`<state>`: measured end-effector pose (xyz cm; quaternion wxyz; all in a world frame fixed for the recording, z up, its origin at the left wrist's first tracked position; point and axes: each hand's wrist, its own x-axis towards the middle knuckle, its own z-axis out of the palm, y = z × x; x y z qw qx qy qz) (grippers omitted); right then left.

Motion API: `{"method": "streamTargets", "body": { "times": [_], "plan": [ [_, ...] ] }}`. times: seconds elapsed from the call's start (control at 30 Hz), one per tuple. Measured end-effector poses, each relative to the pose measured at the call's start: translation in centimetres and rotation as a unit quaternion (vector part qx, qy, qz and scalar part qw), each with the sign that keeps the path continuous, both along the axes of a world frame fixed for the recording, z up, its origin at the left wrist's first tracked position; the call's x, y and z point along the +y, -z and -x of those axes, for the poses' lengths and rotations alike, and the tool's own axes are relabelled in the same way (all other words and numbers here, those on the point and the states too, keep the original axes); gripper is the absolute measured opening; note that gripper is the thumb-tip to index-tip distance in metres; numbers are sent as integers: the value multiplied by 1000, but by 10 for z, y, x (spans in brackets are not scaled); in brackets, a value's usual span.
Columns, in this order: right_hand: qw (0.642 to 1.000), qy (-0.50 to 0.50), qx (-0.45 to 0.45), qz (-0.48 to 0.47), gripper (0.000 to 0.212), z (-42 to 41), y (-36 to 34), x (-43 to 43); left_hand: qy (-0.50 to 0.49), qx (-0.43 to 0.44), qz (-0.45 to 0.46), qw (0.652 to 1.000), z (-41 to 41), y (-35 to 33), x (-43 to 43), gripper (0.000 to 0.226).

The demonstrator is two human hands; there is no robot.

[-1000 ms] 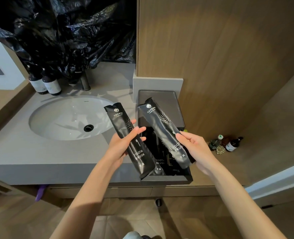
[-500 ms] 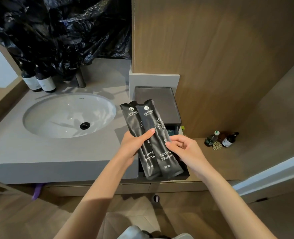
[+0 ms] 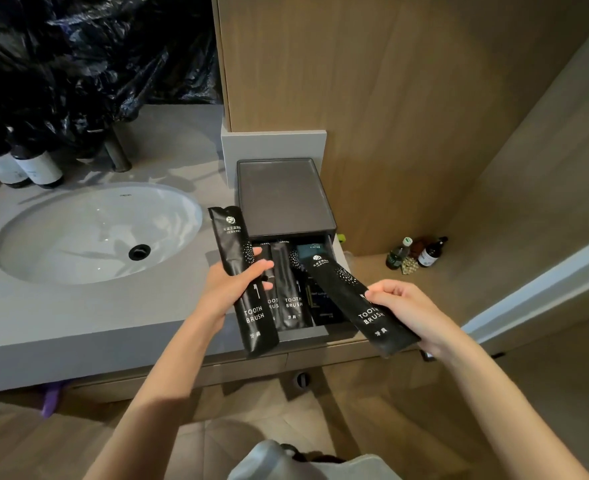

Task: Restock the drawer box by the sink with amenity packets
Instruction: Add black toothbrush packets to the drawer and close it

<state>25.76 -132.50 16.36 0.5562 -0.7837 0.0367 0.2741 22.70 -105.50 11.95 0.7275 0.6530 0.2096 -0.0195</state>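
Note:
A dark grey drawer box (image 3: 279, 197) stands on the counter right of the sink, its drawer (image 3: 312, 332) pulled out toward me. Two black toothbrush packets (image 3: 291, 292) and a dark blue packet (image 3: 320, 304) lie inside. My left hand (image 3: 232, 289) grips a black toothbrush packet (image 3: 241, 258) upright over the drawer's left edge. My right hand (image 3: 405, 308) pinches a second black toothbrush packet (image 3: 348, 292), tilted, its top end over the drawer's right side.
A white oval sink (image 3: 89, 233) sits in the grey counter (image 3: 78, 313). Two dark bottles (image 3: 26, 168) and black plastic bags (image 3: 78, 64) stand behind it. A wood panel (image 3: 390, 98) rises right of the box. Small bottles (image 3: 417, 254) sit on the floor.
The two packets, held side by side half a second ago, have been pulled apart. My right hand swung its packet out to the right and tilted it; the drawer contents now show.

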Motion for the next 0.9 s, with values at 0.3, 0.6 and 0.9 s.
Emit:
{"method": "streamTargets", "body": {
  "times": [0.3, 0.6, 0.9],
  "plan": [
    [999, 37, 6, 20, 17, -18, 39, 30, 69, 72, 13, 995, -4, 11, -9, 32],
    [984, -5, -74, 159, 17, -47, 72, 77, 68, 98, 23, 993, -13, 11, -12, 17],
    [957, -51, -136, 249, 26, -47, 91, 95, 77, 112, -9, 991, -10, 16, -12, 24]
  ]
}}
